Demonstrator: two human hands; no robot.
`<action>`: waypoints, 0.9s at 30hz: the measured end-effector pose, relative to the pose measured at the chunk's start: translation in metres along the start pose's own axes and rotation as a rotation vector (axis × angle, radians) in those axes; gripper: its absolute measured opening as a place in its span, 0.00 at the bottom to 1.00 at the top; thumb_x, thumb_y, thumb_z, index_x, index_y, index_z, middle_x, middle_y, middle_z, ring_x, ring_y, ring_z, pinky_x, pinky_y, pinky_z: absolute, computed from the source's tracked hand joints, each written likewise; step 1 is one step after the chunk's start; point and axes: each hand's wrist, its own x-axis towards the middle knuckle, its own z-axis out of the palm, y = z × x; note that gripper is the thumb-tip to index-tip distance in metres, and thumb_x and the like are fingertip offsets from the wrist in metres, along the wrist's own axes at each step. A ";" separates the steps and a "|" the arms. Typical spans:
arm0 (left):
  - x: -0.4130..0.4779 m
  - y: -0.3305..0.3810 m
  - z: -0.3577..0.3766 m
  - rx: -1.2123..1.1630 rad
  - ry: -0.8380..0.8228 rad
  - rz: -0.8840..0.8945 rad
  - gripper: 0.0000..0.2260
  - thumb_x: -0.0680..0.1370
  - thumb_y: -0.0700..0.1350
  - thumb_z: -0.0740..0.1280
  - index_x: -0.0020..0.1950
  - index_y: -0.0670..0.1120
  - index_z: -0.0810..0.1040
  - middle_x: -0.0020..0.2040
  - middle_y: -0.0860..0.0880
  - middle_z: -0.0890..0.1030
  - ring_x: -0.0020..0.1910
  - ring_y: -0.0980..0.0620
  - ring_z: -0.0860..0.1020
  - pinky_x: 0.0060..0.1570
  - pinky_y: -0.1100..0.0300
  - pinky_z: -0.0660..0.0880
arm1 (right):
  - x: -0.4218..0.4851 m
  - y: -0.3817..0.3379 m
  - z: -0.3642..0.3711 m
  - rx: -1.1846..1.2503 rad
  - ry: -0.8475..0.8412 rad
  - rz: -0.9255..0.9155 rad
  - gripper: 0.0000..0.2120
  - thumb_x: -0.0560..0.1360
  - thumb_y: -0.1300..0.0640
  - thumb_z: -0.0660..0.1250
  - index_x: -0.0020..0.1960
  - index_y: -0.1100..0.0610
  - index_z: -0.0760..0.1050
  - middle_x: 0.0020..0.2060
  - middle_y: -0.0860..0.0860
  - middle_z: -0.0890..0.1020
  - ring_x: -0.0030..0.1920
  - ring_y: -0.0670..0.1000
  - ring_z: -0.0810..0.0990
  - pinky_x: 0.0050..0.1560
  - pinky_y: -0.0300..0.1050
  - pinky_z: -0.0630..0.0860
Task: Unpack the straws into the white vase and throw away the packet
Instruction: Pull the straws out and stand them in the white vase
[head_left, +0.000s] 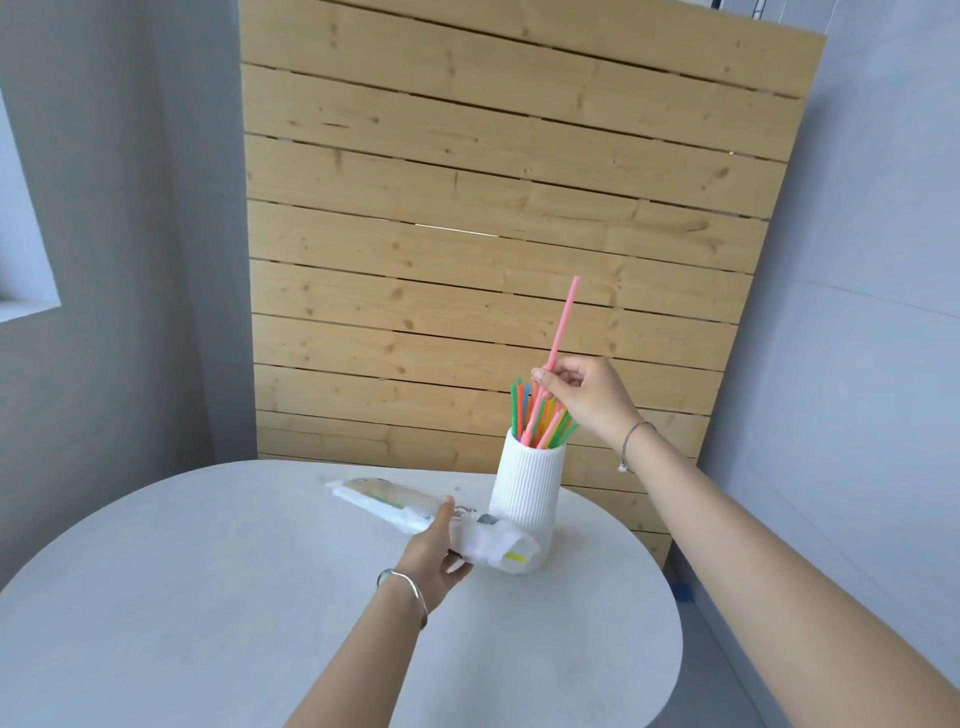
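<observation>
Right now my right grip (582, 395) pinches a pink straw (562, 325) over the white vase (527, 488), with its lower end among the straws (545, 423) standing there. I'd let it slide straight down rather than push, so nothing bends or tips the vase. My left grip (436, 551) curls round the packet (379, 499), low over the tabletop (260, 597), with its open end just beside the vase's foot.

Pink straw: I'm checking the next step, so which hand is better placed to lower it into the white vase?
Right. The right hand pinches the pink straw over the white vase; the left hand holds the packet beside it.
</observation>
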 end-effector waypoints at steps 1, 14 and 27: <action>0.000 0.000 0.001 0.064 0.018 -0.016 0.24 0.76 0.55 0.67 0.65 0.40 0.72 0.55 0.45 0.79 0.56 0.45 0.77 0.59 0.52 0.74 | 0.000 0.001 0.000 -0.001 -0.008 0.000 0.06 0.75 0.55 0.68 0.44 0.57 0.80 0.34 0.50 0.81 0.37 0.48 0.79 0.46 0.48 0.79; -0.020 0.027 0.048 0.912 0.210 1.043 0.18 0.75 0.56 0.67 0.64 0.56 0.76 0.73 0.48 0.63 0.75 0.47 0.55 0.73 0.50 0.55 | 0.001 -0.001 -0.003 0.041 0.010 -0.010 0.09 0.76 0.55 0.65 0.47 0.59 0.81 0.31 0.46 0.80 0.33 0.43 0.77 0.41 0.43 0.76; 0.010 0.056 0.082 1.149 0.241 1.115 0.07 0.73 0.56 0.70 0.47 0.56 0.83 0.72 0.50 0.68 0.75 0.44 0.55 0.71 0.55 0.52 | 0.008 -0.006 -0.016 0.066 0.007 -0.078 0.11 0.79 0.53 0.61 0.42 0.56 0.79 0.29 0.46 0.76 0.31 0.38 0.76 0.41 0.41 0.75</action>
